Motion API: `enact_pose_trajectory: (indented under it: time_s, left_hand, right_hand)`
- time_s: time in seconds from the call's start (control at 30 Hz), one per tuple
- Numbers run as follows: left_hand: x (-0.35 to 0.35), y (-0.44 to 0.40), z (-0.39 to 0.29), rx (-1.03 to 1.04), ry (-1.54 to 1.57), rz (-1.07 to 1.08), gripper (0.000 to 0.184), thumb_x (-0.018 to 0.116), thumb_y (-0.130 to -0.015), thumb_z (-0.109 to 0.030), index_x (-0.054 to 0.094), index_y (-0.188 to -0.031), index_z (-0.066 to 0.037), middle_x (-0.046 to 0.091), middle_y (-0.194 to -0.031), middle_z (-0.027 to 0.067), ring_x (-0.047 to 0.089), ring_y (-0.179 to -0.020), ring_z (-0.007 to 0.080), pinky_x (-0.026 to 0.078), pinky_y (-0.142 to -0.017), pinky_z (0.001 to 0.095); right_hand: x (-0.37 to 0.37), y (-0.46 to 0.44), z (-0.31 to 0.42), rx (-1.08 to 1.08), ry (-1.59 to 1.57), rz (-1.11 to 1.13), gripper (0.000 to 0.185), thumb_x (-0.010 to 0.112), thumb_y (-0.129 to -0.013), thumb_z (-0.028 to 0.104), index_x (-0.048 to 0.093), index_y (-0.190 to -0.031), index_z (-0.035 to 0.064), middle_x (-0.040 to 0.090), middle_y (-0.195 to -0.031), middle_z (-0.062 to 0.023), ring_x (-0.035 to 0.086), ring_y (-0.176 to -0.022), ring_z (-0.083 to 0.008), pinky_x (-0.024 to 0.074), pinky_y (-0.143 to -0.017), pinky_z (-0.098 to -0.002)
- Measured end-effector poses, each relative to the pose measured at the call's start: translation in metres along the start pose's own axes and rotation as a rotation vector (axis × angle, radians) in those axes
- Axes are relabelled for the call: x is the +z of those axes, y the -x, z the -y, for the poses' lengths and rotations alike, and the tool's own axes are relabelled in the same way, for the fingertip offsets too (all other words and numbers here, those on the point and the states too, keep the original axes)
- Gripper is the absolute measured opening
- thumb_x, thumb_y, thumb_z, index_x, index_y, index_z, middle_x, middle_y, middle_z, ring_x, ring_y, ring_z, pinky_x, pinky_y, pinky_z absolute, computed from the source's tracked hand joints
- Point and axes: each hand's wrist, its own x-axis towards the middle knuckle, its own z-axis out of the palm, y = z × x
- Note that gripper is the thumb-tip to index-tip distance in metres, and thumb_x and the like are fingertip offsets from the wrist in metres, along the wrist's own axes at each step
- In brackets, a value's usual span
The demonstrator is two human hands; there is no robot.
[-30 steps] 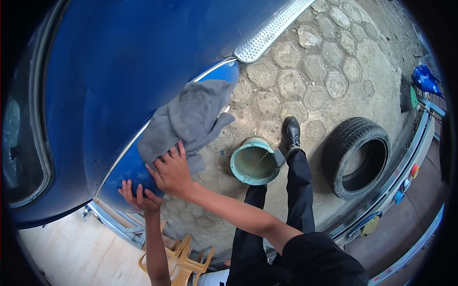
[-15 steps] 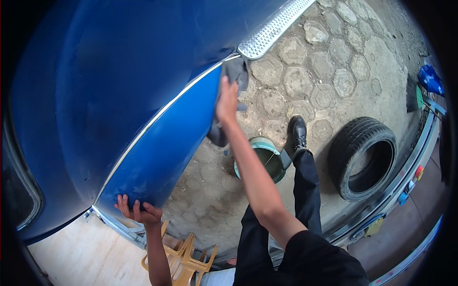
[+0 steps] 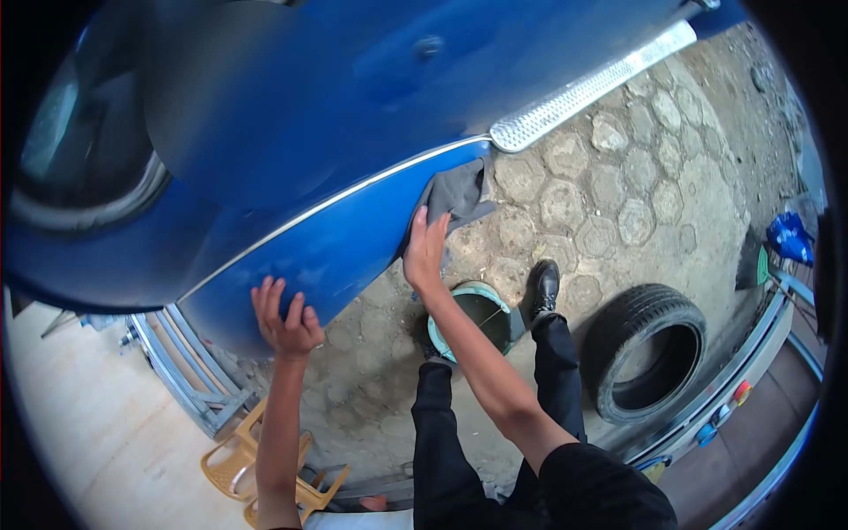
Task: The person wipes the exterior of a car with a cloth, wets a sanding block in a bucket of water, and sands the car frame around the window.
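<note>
A blue car fender (image 3: 353,252) edged with a white trim line runs diagonally across the view. My left hand (image 3: 287,322) rests on its lower left part, fingers spread and holding nothing. My right hand (image 3: 427,247) presses a crumpled grey cloth (image 3: 455,193) against the fender's outer edge, near the end of the silver studded running board (image 3: 592,88). Part of the cloth hangs beyond that edge. Below my right forearm stands a green bucket (image 3: 433,331) with liquid in it, partly hidden by the arm.
A black tire (image 3: 601,353) lies at the right on the hexagonal paving (image 3: 565,208). A tan plastic chair (image 3: 225,464) and a metal frame (image 3: 181,371) are at the lower left. A broom (image 3: 761,265) and a blue bag (image 3: 791,237) are at the far right.
My right hand has moved up along the fender with the cloth, away from my left hand. The cloth is bunched smaller. The view has shifted, and more of the running board shows.
</note>
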Motion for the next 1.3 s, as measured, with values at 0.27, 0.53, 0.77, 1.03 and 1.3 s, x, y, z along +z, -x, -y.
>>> enact_pose_trajectory:
  time_s: [0.27,0.53,0.77,1.03,1.3]
  left_hand:
    - [-0.014,0.026,0.018,-0.22,0.583,-0.402,0.033,0.039,-0.101,-0.025,0.049,-0.123,-0.002,0.051,-0.131,0.0262,0.052,-0.123,0.0424,0.042,-0.107,0.0552]
    - [-0.092,0.089,0.052,-0.644,0.48,-0.226,0.046,0.039,-0.097,-0.022,0.056,-0.127,0.009,0.053,-0.134,0.026,0.051,-0.127,0.0398,0.039,-0.108,0.0498]
    - [-0.095,0.066,0.034,-0.536,0.511,-0.114,0.029,0.049,-0.093,-0.011,0.072,-0.107,0.0,0.063,-0.119,0.0168,0.061,-0.109,0.0325,0.048,-0.095,0.0426]
    - [-0.086,0.182,-0.077,-0.67,0.831,0.318,0.015,0.058,-0.093,-0.009,0.07,-0.101,-0.007,0.068,-0.098,0.0099,0.065,-0.094,0.0307,0.05,-0.084,0.0401]
    - [-0.021,0.283,-0.132,-0.927,0.741,0.908,0.022,0.052,-0.1,-0.022,0.068,-0.102,-0.008,0.071,-0.096,0.0144,0.069,-0.086,0.0332,0.053,-0.077,0.0443]
  right_hand:
    - [0.076,0.146,0.113,-0.87,0.401,0.326,0.04,0.058,-0.087,0.034,0.068,-0.112,0.0045,0.063,-0.115,-0.0099,0.051,-0.123,-0.0282,0.0216,-0.118,-0.0538]
    - [0.141,0.212,0.099,-1.127,0.539,0.482,0.033,0.06,-0.083,0.03,0.069,-0.111,0.0167,0.062,-0.124,-0.0007,0.052,-0.128,-0.0216,0.0247,-0.121,-0.0424]
    - [0.034,0.096,0.066,-0.611,0.71,0.085,0.04,0.051,-0.097,0.031,0.065,-0.115,-0.0016,0.062,-0.121,-0.0213,0.054,-0.117,-0.0384,0.0293,-0.107,-0.0531]
    - [0.027,0.023,0.05,-0.344,0.127,-0.21,0.065,0.036,-0.106,0.043,0.04,-0.146,-0.0088,0.035,-0.152,-0.0356,0.029,-0.144,-0.0473,0.0177,-0.12,-0.046]
    - [0.098,0.194,0.017,-0.885,0.389,0.043,0.041,0.065,-0.089,0.035,0.069,-0.113,0.0012,0.05,-0.139,-0.0259,0.036,-0.14,-0.0413,0.0163,-0.117,-0.0633]
